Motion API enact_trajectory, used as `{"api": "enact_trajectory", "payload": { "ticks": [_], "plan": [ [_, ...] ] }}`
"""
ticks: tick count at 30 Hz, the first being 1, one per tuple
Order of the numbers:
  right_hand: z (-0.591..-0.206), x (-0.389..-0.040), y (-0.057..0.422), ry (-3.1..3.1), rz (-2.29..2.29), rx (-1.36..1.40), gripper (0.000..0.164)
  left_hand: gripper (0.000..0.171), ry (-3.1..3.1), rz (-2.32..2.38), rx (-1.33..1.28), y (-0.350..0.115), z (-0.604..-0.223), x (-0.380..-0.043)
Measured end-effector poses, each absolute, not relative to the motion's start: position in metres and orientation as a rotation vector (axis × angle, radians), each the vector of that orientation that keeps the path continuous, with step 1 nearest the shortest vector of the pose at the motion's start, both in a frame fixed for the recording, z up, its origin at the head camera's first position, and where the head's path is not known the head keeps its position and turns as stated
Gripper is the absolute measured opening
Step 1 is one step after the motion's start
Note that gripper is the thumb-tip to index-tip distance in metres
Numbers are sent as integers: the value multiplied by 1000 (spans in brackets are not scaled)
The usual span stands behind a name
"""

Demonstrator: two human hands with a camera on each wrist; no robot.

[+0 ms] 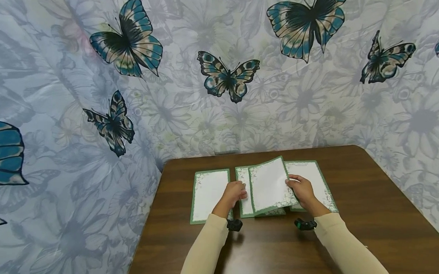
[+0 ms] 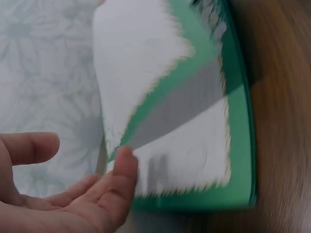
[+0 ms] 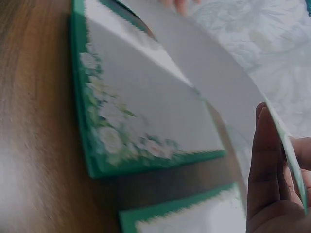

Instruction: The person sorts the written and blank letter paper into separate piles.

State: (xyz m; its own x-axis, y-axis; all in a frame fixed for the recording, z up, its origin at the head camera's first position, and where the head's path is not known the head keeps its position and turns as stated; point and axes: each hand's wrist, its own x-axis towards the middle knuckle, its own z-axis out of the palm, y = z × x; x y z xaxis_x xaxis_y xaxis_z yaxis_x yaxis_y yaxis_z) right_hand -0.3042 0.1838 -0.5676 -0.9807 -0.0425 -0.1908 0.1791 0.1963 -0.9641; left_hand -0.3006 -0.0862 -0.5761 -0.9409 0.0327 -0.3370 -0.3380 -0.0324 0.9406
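Note:
My right hand [image 1: 304, 192] pinches the right edge of a white sheet of paper [image 1: 270, 185] with a green border and floral trim. The sheet is tilted and raised over the middle stack of matching paper [image 1: 244, 175]. Thumb and fingers of that hand [image 3: 268, 179] lie on opposite faces of the sheet in the right wrist view. My left hand [image 1: 233, 193] is at the left side of the middle stack. Its thumb and fingers [image 2: 125, 167] are apart in the left wrist view, with nothing between them. The stack's flowered corner [image 3: 112, 136] shows below the lifted sheet.
To the left lies another green-bordered paper [image 1: 208, 195], partly behind my left hand. A third [image 1: 317, 186] lies on the right, partly behind my right hand. All rest on a brown wooden table [image 1: 376, 215]. A butterfly-printed cloth [image 1: 176, 123] hangs behind and left of it.

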Motion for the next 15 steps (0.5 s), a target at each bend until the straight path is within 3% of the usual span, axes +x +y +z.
{"api": "enact_trajectory", "payload": {
  "ticks": [7, 15],
  "plan": [
    [-552, -298, 207, 2316, -1922, 143, 56, 51, 1857, 2051, -372, -54, -583, -302],
    [-546, -287, 246, 2453, -1788, 136, 54, 26, 1986, 2070, -314, -22, -579, -307]
  ]
}}
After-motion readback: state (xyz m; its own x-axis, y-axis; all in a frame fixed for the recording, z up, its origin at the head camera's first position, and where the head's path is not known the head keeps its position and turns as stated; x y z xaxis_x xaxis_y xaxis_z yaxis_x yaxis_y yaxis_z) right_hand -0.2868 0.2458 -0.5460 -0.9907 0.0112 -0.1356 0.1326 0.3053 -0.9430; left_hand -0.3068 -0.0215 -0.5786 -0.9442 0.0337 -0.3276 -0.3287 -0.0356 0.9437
